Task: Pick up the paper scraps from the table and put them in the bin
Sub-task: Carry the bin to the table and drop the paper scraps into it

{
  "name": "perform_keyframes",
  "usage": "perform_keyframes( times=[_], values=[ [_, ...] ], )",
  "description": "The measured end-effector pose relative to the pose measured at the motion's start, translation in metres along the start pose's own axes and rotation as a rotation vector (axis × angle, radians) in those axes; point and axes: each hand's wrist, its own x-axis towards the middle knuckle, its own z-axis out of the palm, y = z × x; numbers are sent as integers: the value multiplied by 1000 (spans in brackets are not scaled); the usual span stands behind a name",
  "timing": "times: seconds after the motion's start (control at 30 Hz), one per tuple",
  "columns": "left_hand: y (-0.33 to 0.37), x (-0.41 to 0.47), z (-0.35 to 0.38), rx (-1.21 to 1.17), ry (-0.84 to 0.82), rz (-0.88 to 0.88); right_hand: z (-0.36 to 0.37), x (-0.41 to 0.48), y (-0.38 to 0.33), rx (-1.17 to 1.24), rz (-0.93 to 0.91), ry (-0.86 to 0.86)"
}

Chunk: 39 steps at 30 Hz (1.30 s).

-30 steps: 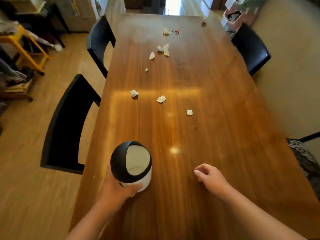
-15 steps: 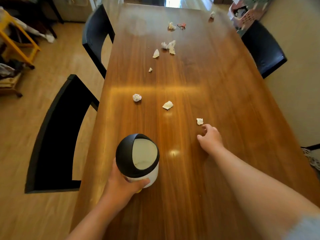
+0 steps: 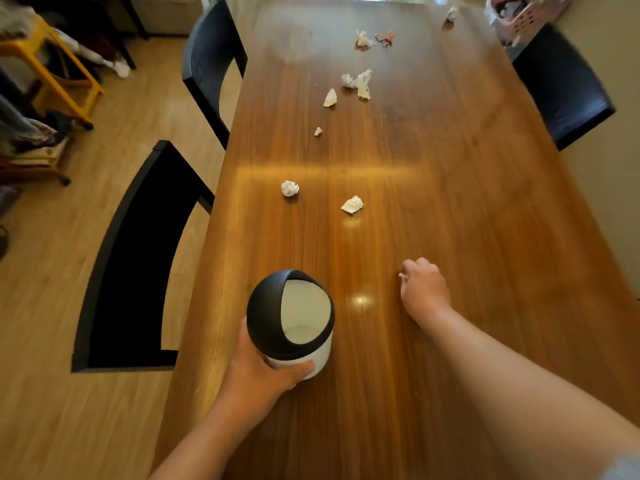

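Moved: right hand (image 3: 424, 289) pulled back from 12 o'clock, fist curled round a paper scrap (image 3: 401, 276) (barely showing)
Left hand (image 3: 263, 372): wrapped round bin (image 3: 291, 323) on desk (image 3: 450, 202)

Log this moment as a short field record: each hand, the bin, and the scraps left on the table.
left hand: wrapped around the lower wall of the bin, steadying it
right hand: closed in a fist just above the table, a bit of white paper showing at the fingertips
bin: white body, black domed lid, opening facing up, upright on the table
nearest scraps: crumpled ball; flatter piece
far scraps: several more toward the far end
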Motion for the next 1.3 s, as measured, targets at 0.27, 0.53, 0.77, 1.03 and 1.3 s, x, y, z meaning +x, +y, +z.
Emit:
perform_keyframes(
  times=[0.27,0.53,0.77,1.03,1.3],
  values=[
    [-3,-58,-12,29,-56,-17,15,-149,1,422,53,-241],
    [-12,-157,-15,65,83,-86,-26,-252,-23,657,-24,-331],
    [-9,-243,14,5,233,-47,-192,-273,-54,985,-627,302],
    [-16,-326,26,-54,479,-131,-116,-358,-96,267,-960,-287],
    [-65,-416,-15,-171,854,-241,-41,-375,-125,168,-842,-799]
  ],
)
